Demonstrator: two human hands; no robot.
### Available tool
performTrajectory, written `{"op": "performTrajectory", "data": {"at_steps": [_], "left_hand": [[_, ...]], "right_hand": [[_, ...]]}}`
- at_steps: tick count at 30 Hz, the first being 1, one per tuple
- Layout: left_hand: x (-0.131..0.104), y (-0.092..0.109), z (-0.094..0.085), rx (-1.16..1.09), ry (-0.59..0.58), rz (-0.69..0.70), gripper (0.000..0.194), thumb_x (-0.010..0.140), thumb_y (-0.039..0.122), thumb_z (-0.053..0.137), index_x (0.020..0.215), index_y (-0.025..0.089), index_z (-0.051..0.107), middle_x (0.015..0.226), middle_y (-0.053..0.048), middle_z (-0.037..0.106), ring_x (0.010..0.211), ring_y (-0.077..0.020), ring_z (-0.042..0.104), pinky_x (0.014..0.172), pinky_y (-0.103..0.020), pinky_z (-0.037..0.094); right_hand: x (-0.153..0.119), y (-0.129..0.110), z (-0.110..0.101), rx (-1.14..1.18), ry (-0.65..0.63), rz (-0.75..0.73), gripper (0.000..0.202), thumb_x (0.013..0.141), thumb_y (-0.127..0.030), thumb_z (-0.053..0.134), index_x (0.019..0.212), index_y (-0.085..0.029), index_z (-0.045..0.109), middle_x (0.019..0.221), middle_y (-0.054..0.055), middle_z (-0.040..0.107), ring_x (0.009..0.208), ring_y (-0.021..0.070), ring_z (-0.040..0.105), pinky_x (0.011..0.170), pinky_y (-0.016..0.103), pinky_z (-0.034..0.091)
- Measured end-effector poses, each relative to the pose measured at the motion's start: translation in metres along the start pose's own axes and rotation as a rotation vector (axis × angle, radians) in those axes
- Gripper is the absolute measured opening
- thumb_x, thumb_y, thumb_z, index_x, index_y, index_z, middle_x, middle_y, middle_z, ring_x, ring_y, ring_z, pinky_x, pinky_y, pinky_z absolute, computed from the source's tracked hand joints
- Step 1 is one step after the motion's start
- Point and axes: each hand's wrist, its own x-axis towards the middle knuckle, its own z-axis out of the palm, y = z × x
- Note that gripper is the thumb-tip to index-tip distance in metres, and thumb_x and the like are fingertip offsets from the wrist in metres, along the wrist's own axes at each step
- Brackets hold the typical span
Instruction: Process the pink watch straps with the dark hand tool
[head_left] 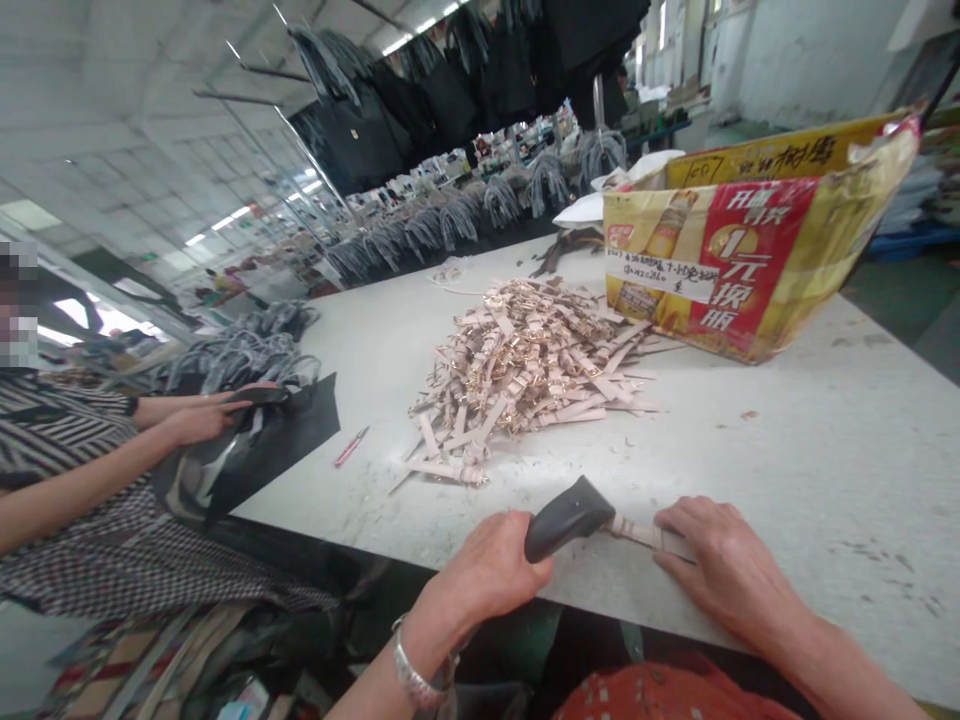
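My left hand [491, 565], with a bracelet at the wrist, is closed round a thick, smooth black handle-like piece [570, 515] that widens at its far end; its exact kind is unclear. Close against that end lies a beige strap [636, 530] with a metal-looking fitting. The other end of the strap is pinched between the thumb and fingers of my right hand [712, 560], low over the table. Beyond both hands rises a large pile of similar beige straps with gold-coloured buckles [517, 370].
On the white table [750, 440] stands a worn yellow and red carton [720, 260] at the back right. A small red cutter-like tool [351, 447] lies left of the pile. At left, a co-worker's hands [206, 415] handle black material [300, 430]. Black bags [420, 100] hang behind.
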Motion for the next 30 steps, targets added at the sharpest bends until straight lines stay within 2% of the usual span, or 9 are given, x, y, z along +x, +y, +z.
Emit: {"op": "performTrajectory", "data": {"at_steps": [4,8,12,16,19,24,26,28,30], "left_hand": [[0.0,0.0,0.001,-0.004,0.005,-0.001,0.027,0.077,0.038,0.051,0.094,0.02,0.062,0.089,-0.007,0.068,0.081,-0.0234,0.065,0.063,-0.029,0.046],[-0.001,-0.001,0.003,-0.033,-0.004,-0.005,0.027,0.078,0.039,0.05,0.093,0.019,0.061,0.091,-0.007,0.069,0.083,-0.0237,0.065,0.064,-0.029,0.047],[-0.001,-0.001,0.004,-0.056,0.018,-0.012,0.028,0.078,0.039,0.05,0.093,0.019,0.061,0.09,-0.007,0.068,0.081,-0.0233,0.065,0.064,-0.029,0.047],[-0.003,-0.004,0.009,-0.06,0.058,-0.001,0.026,0.078,0.039,0.051,0.092,0.019,0.062,0.089,-0.006,0.068,0.08,-0.0221,0.064,0.065,-0.029,0.047],[-0.008,-0.012,0.016,-0.084,0.096,0.019,0.023,0.078,0.037,0.052,0.088,0.02,0.062,0.087,-0.005,0.068,0.081,-0.0212,0.063,0.064,-0.027,0.045],[-0.021,-0.032,0.018,-0.221,0.161,-0.048,0.022,0.078,0.035,0.054,0.087,0.018,0.064,0.08,-0.003,0.067,0.074,-0.0187,0.062,0.06,-0.024,0.041],[-0.027,-0.037,0.012,-0.265,0.194,-0.092,0.024,0.078,0.036,0.055,0.088,0.017,0.065,0.078,-0.003,0.067,0.071,-0.018,0.061,0.059,-0.023,0.04],[-0.033,-0.041,0.005,-0.302,0.224,-0.132,0.026,0.078,0.037,0.054,0.09,0.017,0.066,0.075,-0.002,0.066,0.068,-0.0179,0.062,0.059,-0.023,0.04],[-0.04,-0.042,-0.003,-0.336,0.258,-0.168,0.029,0.079,0.038,0.054,0.093,0.016,0.066,0.073,-0.002,0.066,0.066,-0.0185,0.063,0.059,-0.024,0.041]], "right_hand": [[0.004,-0.01,0.002,-0.071,-0.016,-0.008,0.009,0.083,-0.026,0.063,0.091,-0.022,0.063,0.084,0.005,0.062,0.081,0.0264,0.057,0.073,0.04,0.04],[0.008,-0.017,0.013,-0.115,0.033,0.0,0.007,0.085,-0.023,0.06,0.092,-0.02,0.061,0.085,0.007,0.061,0.081,0.0277,0.057,0.073,0.041,0.041],[0.008,-0.018,0.023,-0.065,0.083,-0.006,0.009,0.088,-0.024,0.056,0.095,-0.02,0.059,0.086,0.008,0.06,0.082,0.0265,0.057,0.073,0.039,0.045],[0.01,-0.011,0.021,-0.002,0.058,-0.04,0.012,0.092,-0.026,0.05,0.099,-0.021,0.058,0.09,0.007,0.061,0.085,0.0246,0.059,0.072,0.036,0.048],[0.014,0.016,0.006,-0.011,0.073,-0.026,0.017,0.094,-0.032,0.046,0.101,-0.023,0.059,0.093,0.007,0.063,0.087,0.0236,0.061,0.073,0.035,0.049],[0.01,0.115,-0.044,-0.228,0.226,0.073,0.04,0.093,-0.052,0.04,0.104,-0.019,0.061,0.1,0.012,0.065,0.093,0.0302,0.062,0.079,0.042,0.049],[0.007,0.148,-0.063,-0.387,0.25,0.143,0.045,0.094,-0.052,0.037,0.105,-0.017,0.063,0.101,0.016,0.066,0.091,0.0336,0.062,0.078,0.045,0.048],[0.007,0.163,-0.071,-0.52,0.282,0.203,0.047,0.094,-0.049,0.036,0.113,-0.015,0.062,0.107,0.019,0.066,0.098,0.039,0.06,0.078,0.051,0.046],[0.012,0.157,-0.066,-0.512,0.25,0.15,0.048,0.095,-0.043,0.034,0.123,-0.012,0.058,0.118,0.02,0.063,0.109,0.0385,0.057,0.085,0.052,0.046]]}}
